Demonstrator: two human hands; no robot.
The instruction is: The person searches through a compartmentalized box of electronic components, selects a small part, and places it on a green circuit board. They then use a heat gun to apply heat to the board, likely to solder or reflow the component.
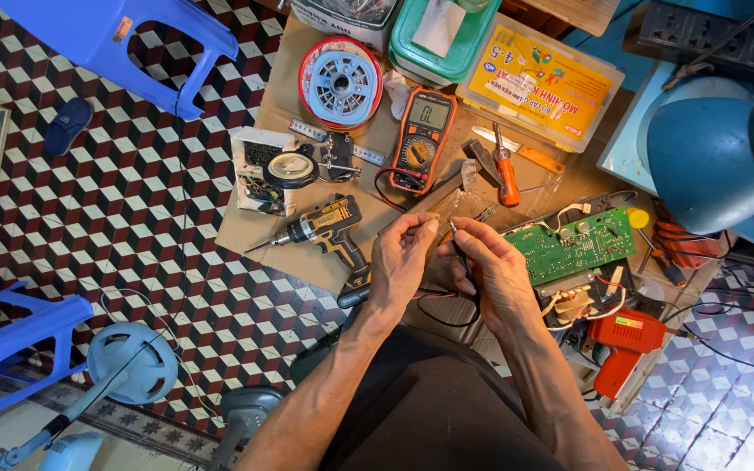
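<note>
Both hands meet at the centre of the low brown wooden work board. The left hand has thumb and forefinger pressed together at the tips, pinching something too small to make out. The right hand curls around a thin black test probe, pinching it between thumb and fingers, its dark lead running down toward six o'clock. The two sets of fingertips sit just beside each other.

At one o'clock lies a clear plastic flat box with a yellow rectangular label; its contents are hidden behind the label. At twelve o'clock is a green plastic lidded tub with a white paper slip on the lid, contents not visible. At ten o'clock a small white open carton holds dark small parts, too blurred to tell.

Just above the hands sits an orange-and-black digital multimeter, and at eleven o'clock a red-rimmed white round spool. At nine o'clock lies a black-and-gold cordless drill. At three o'clock is a green printed circuit board, and at four o'clock a red plastic pistol-shaped tool.
</note>
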